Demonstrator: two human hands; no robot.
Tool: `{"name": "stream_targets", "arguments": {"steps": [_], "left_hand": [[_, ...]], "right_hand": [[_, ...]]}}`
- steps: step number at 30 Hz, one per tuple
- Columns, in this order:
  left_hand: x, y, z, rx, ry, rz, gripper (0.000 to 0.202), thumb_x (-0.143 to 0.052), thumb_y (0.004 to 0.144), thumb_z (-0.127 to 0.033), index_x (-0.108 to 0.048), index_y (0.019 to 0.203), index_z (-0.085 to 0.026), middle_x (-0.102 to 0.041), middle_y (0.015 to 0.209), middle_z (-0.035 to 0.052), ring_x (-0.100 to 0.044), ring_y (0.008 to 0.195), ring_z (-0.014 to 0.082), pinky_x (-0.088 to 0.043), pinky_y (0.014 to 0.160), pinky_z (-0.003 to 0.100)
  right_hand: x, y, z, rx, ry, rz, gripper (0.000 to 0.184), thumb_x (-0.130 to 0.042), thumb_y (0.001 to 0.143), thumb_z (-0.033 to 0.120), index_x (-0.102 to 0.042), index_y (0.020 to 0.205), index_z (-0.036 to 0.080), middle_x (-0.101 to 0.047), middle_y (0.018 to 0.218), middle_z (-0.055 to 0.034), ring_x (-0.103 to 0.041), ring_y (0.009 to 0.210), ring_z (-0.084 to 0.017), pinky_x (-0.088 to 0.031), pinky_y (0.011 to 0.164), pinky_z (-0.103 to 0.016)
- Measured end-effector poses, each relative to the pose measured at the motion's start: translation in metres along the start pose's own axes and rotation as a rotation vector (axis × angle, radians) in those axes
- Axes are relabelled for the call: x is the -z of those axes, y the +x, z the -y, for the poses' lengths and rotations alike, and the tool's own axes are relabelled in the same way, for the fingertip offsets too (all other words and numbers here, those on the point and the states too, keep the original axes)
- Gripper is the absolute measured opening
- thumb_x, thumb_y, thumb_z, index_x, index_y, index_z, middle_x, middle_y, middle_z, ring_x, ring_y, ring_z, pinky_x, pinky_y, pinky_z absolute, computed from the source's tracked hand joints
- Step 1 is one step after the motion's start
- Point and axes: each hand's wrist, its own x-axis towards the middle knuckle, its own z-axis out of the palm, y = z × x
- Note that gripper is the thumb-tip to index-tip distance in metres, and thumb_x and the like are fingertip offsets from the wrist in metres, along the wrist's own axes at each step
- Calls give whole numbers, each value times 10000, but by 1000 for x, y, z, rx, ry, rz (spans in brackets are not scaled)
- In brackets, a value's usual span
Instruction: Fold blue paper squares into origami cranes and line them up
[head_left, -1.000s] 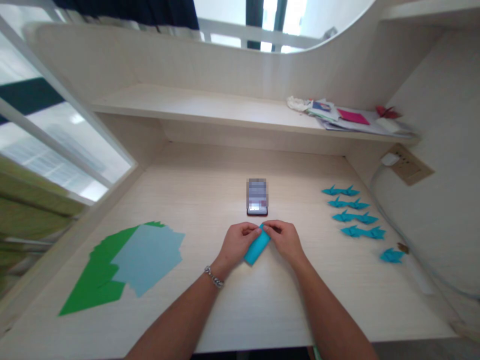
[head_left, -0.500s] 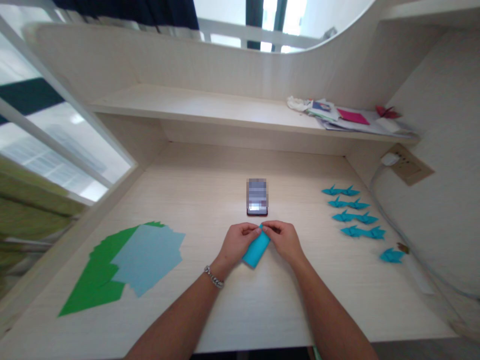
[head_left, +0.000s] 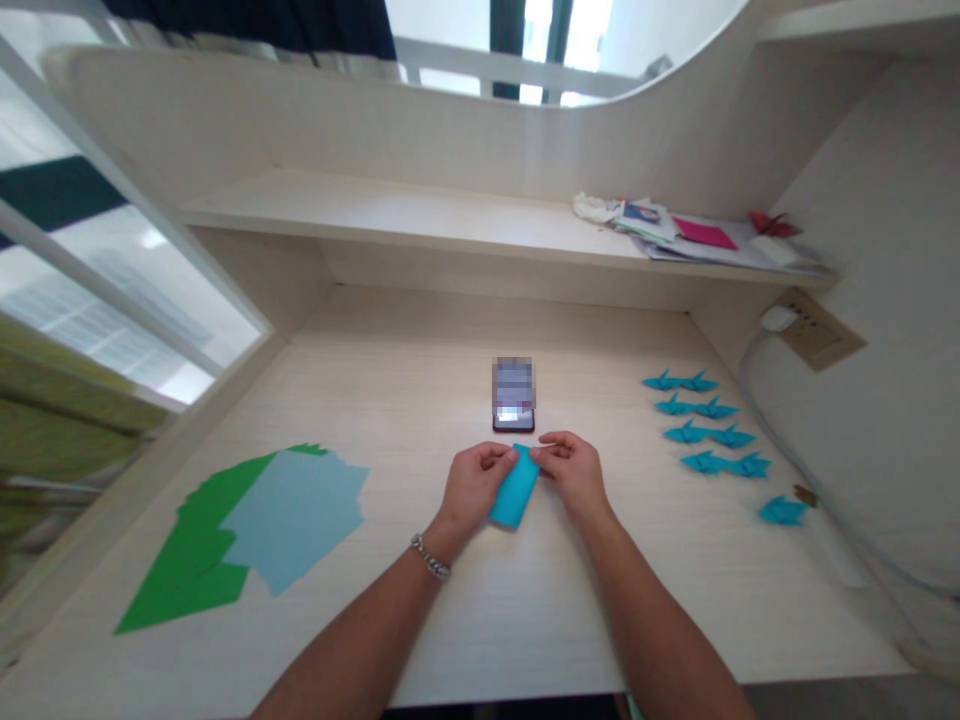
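A folded strip of bright blue paper [head_left: 515,492] lies slightly slanted on the desk in front of me. My left hand [head_left: 477,482] pinches its upper left corner between thumb and fingers; a silver chain bracelet circles that wrist. At the upper right edge, my right hand [head_left: 571,470] has its thumb on the paper, with the index finger raised off it and the other fingers curled near the edge. Just beyond the strip lies a phone [head_left: 514,395] with a lit, blurred screen.
Green sheets [head_left: 187,560] and light blue sheets [head_left: 300,515] overlap on the left. Several folded blue paper figures [head_left: 724,464] line the right side, near a white cable [head_left: 780,440] running from a wall socket [head_left: 817,328]. Papers [head_left: 705,234] rest on the shelf.
The blue paper has turned a little more upright. My right hand's index finger has lifted off its top edge, and that hand has shifted slightly right. The left hand keeps its pinch.
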Motion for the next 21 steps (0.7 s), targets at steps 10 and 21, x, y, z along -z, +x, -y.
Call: {"name": "stream_targets", "arguments": {"steps": [10, 21], "left_hand": [[-4, -5, -8, -15, -28, -108, 342, -660, 731, -436, -692, 856, -119, -726, 803, 86, -642, 656, 170, -479, 547, 240], [-6, -5, -5, -6, -63, -140, 356, -675, 714, -441, -696, 854, -116, -726, 782, 85, -642, 628, 170, -488, 535, 244]], "right_hand": [[-9, -5, 2, -67, 92, 23, 493, -781, 567, 418, -637, 949, 142, -687, 695, -47, -638, 614, -178, -513, 588, -298], [-9, -2, -5, -24, -37, 6, 335, -744, 595, 441, -686, 697, 128, -652, 588, -28, -563, 523, -142, -465, 538, -272]]}}
